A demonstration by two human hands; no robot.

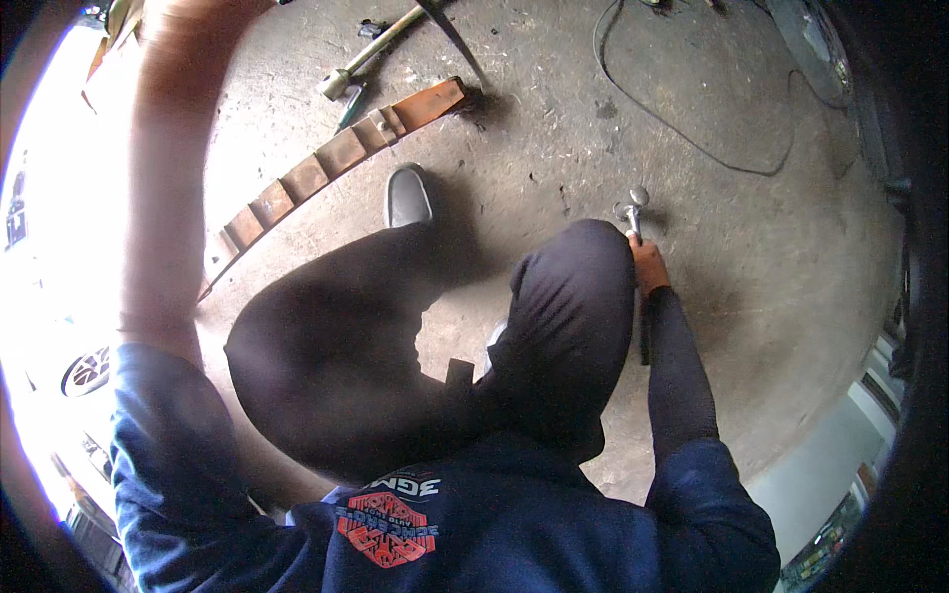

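My right hand [649, 265], beside my bent right knee, is closed around a hammer [635, 210]. The hammer's shiny metal head points away from me over the concrete floor, and its dark handle runs back under my forearm. My bare left arm [173, 178] reaches up along the left side and leaves the picture at the top, so my left hand is out of sight. Ahead of my left shoe lies a long, curved, stepped bar [306, 178], worn brown and orange, with a small clamp-like band near its far end.
Beyond the bar, a long-handled tool [381, 44] with a metal end lies on the floor, with a dark green-handled item [351, 107] beside it. A thin cable [682, 138] loops across the far right. A grey shoe [406, 196] is on my left foot. Strong glare washes out the left edge.
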